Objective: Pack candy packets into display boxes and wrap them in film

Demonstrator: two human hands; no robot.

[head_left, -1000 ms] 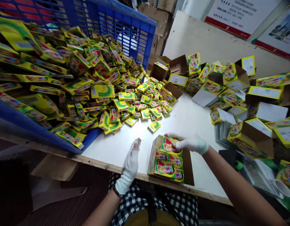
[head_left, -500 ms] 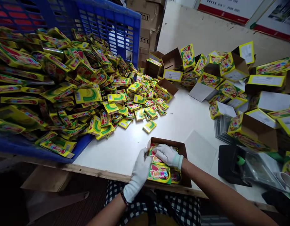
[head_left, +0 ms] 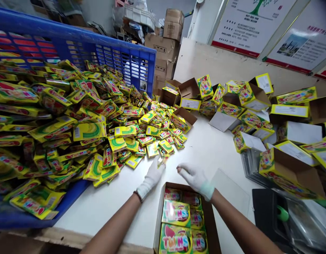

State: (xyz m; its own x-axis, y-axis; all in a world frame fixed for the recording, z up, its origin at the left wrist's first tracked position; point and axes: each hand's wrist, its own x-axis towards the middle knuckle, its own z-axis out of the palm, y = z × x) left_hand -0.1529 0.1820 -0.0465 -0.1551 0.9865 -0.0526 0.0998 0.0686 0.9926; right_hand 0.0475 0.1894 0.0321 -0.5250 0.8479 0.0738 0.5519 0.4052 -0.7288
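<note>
My left hand (head_left: 154, 173), in a white glove, has its fingers on a small yellow-green candy box (head_left: 163, 161) at the front edge of the heap. The box is tilted and blurred. My right hand (head_left: 193, 178), also gloved, hovers above the white table with fingers slightly bent and apart, holding nothing. Just below the hands stands an open carton (head_left: 213, 225) with brown inner walls. Inside it lie several TWINS candy boxes (head_left: 176, 213), face up in two columns; the left column stands higher in front.
A blue crate (head_left: 153, 70) on its side spills a large heap of candy boxes (head_left: 90, 131) from the left. Several empty display cartons (head_left: 290, 173) crowd the right. Beside them are clear plastic sheets (head_left: 233, 190) and a black tape dispenser (head_left: 266, 211).
Both hands have left the carton and moved forward. My left hand has taken hold of a loose candy box near the heap. The view has tilted up.
</note>
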